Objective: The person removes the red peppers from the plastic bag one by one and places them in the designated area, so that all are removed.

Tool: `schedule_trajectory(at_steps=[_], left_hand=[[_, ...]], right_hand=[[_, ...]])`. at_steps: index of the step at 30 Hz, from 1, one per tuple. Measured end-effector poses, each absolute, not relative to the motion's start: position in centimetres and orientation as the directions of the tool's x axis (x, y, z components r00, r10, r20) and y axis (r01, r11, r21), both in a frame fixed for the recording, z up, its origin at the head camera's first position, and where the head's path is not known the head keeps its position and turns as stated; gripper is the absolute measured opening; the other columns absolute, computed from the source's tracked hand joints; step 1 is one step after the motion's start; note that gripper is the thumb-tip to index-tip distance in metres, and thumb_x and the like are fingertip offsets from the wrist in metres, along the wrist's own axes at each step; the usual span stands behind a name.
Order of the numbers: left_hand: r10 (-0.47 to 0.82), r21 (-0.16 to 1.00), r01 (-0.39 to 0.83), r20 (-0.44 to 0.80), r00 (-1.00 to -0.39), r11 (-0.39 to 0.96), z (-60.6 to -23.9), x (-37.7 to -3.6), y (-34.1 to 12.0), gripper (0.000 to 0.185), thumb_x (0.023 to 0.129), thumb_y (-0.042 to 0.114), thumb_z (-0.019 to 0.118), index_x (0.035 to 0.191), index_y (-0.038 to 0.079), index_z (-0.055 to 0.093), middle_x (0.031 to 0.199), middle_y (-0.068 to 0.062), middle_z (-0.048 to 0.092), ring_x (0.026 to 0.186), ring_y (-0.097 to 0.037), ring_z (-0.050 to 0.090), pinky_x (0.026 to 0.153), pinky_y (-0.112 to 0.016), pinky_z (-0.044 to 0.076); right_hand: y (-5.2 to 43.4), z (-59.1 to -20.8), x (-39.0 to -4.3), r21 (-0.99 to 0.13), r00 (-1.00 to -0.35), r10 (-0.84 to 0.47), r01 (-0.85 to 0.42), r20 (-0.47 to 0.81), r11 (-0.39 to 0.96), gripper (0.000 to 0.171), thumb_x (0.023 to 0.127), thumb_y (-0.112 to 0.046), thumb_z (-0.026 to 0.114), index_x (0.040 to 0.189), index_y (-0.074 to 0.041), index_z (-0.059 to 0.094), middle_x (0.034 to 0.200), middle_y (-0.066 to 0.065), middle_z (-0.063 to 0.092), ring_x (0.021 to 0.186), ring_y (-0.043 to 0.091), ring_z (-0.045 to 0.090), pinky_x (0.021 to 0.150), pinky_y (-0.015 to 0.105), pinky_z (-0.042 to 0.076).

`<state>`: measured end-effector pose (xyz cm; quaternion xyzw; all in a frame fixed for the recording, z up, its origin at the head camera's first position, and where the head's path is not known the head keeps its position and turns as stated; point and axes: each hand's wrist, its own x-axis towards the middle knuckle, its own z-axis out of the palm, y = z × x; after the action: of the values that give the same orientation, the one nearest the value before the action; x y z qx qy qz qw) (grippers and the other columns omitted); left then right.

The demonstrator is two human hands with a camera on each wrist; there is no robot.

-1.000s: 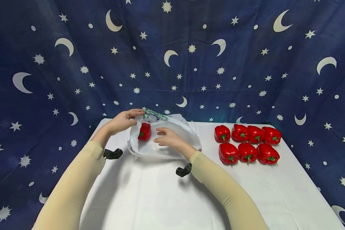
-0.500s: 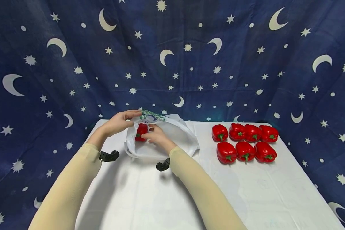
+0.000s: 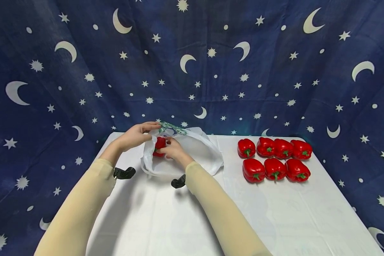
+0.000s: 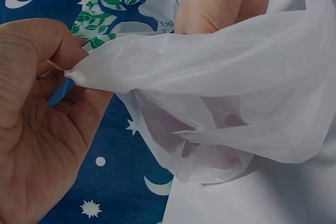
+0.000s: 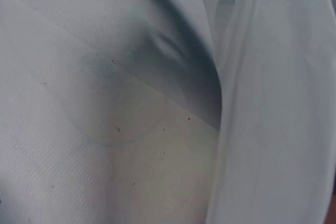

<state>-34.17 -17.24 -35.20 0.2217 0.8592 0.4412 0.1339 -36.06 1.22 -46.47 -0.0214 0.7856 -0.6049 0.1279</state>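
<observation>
**Two hands at the mouth of a white bag, one pepper inside**

At the far left of the white-clothed bench [image 3: 192, 213], a thin white plastic bag printed with a green tree [image 3: 192, 149] lies with its mouth turned toward the person. The left hand [image 3: 135, 136] pinches the upper edge of the bag's mouth between thumb and fingers and holds it lifted; the left wrist view shows the film gathered at that pinch, with the green tree print just behind it. The left grip is thus clamped on the bag's edge.

The right hand [image 3: 174, 151] reaches into the opening, its fingers curled against a glossy red bell pepper [image 3: 160, 143] that sits inside the bag, just under the raised edge. The right grip looks closed around the pepper, though the hand covers most of it in the head view. The right wrist view shows only white film and the white cloth close up.

On the right side of the bench, well apart from the bag, seven more red bell peppers with green stems [image 3: 275, 158] lie in two rows, four behind and three in front, touching or nearly so. A dark blue cloth patterned with white moons and stars [image 3: 211, 71] hangs behind the bench. Cream sleeves cover both forearms, and a black camera mount sits at each wrist.
</observation>
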Motion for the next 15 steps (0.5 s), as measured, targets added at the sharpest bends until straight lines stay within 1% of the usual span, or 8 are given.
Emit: schedule_trajectory(at_steps=[6, 15], left_hand=[[0.49, 0.816, 0.263, -0.028, -0.871, 0.515, -35.46, -34.15, -17.42, 0.055, 0.095, 0.003, 0.052, 0.15, 0.009, 0.054, 0.163, -0.006, 0.035, 0.149, -0.033, 0.031, 0.114, -0.056, 0.033], [0.492, 0.817, 0.264, -0.028, -0.87, 0.513, -35.36, -34.13, -17.58, 0.055, 0.095, 0.003, 0.053, 0.15, 0.009, 0.054, 0.163, -0.007, 0.036, 0.149, -0.033, 0.031, 0.114, -0.057, 0.032]], right_hand=[[0.9, -46.59, -35.98, -0.954, -0.966, -0.187, 0.123, -0.178, 0.273, 0.086, 0.084, -0.015, 0.083, 0.157, -0.009, 0.039, 0.156, 0.014, 0.045, 0.117, 0.031, 0.06, 0.082, 0.039, 0.058], [0.79, -47.19, -36.67, -0.953, -0.966, -0.188, 0.122, -0.179, 0.277, 0.086, 0.083, -0.015, 0.083, 0.157, -0.01, 0.04, 0.155, 0.009, 0.048, 0.119, 0.027, 0.058, 0.081, 0.037, 0.058]])
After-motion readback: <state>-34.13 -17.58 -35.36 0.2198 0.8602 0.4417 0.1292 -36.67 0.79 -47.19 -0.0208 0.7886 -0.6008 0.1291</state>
